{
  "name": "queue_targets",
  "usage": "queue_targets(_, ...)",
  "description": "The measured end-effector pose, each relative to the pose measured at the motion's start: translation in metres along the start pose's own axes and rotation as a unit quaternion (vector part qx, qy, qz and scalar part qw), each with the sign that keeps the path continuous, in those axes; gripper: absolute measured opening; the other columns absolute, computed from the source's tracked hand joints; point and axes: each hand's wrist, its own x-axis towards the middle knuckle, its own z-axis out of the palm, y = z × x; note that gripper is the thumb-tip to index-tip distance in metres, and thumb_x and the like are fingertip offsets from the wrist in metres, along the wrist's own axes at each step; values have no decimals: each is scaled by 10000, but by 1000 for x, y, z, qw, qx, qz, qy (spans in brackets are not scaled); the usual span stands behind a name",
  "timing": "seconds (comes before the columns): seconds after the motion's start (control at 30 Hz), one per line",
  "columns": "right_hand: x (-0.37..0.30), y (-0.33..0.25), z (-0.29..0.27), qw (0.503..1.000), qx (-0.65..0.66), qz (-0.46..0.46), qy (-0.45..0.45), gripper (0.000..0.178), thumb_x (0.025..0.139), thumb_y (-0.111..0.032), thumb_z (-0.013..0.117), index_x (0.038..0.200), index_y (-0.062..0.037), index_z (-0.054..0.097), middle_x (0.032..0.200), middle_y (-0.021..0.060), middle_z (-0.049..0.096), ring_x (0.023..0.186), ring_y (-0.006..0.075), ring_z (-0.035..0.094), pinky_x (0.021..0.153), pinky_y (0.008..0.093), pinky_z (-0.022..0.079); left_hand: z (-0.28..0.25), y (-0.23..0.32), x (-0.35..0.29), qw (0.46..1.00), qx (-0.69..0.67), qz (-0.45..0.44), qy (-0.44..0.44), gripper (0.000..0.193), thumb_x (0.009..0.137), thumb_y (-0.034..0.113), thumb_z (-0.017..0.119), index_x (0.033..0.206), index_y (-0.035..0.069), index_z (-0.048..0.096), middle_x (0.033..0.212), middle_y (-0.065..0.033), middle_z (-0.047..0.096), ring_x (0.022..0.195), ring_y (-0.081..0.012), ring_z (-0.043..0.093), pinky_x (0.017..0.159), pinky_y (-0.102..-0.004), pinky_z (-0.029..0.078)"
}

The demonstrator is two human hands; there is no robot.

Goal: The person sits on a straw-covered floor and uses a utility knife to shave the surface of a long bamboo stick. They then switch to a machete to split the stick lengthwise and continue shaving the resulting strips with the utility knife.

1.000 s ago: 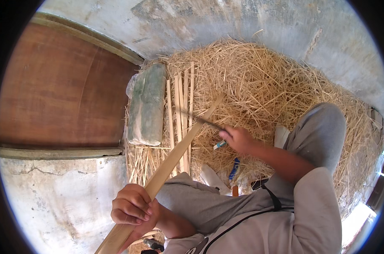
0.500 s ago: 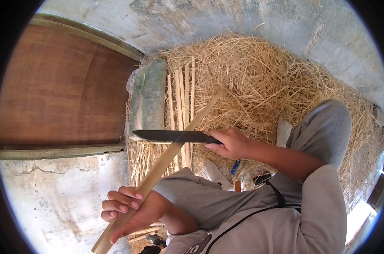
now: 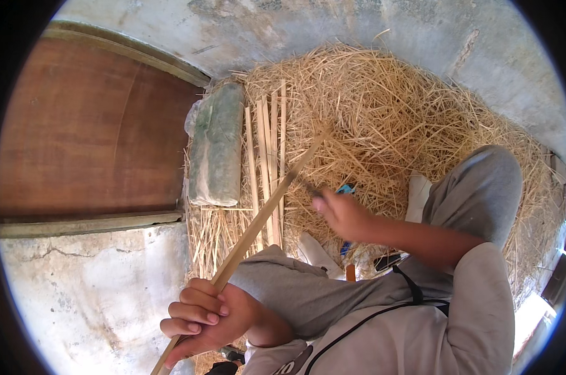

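Observation:
My left hand (image 3: 211, 315) is closed around the lower part of a long bamboo-like strip (image 3: 248, 236), which slants up and away to the right with its narrow edge toward me. In my closed right hand (image 3: 344, 216) is a dark knife (image 3: 310, 187). Its blade is foreshortened and blurred, close to the strip's upper half; whether it touches the strip I cannot tell. The far end of the strip is smeared over the straw.
Several pale strips (image 3: 260, 150) lie side by side on the straw (image 3: 383, 106). Beside them stands a greenish-grey block (image 3: 215, 147). A brown wooden panel (image 3: 95, 125) and a worn plaster wall (image 3: 89, 300) are on the left. My bent legs (image 3: 476, 187) lie around the work.
The knife has turned from lying crosswise over the strip to a foreshortened, blurred pose. The strip has rolled edge-on, and my left hand has shifted slightly right with its fingers curled tighter.

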Motion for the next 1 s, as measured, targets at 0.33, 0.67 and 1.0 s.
queue_targets(0.33,-8,-26,-22,998,-13,-15,-66,510,1117,-424,319,959,9,535,604,114,546,557,271,599,544,450,484,-13,-7,24,967,-154,-38,-199,667,882,739,591,572,163,460,420,43,497,313,-33,393,369,-171,204)
queue_targets(0.67,-15,-12,-12,999,-15,-2,-46,469,1102,-420,384,959,-12,564,604,140,551,544,310,586,566,467,462,-6,1,11,998,-52,-43,1,685,948,767,423,660,148,368,514,20,336,434,-88,247,491,-261,214)
queue_targets(1.0,-8,-8,-28,999,-13,17,-29,511,1097,-435,410,889,3,573,574,144,520,557,279,584,578,459,460,-2,-2,20,960,-138,-27,-241,657,1007,567,572,545,137,387,394,29,420,287,-77,374,300,-234,364)
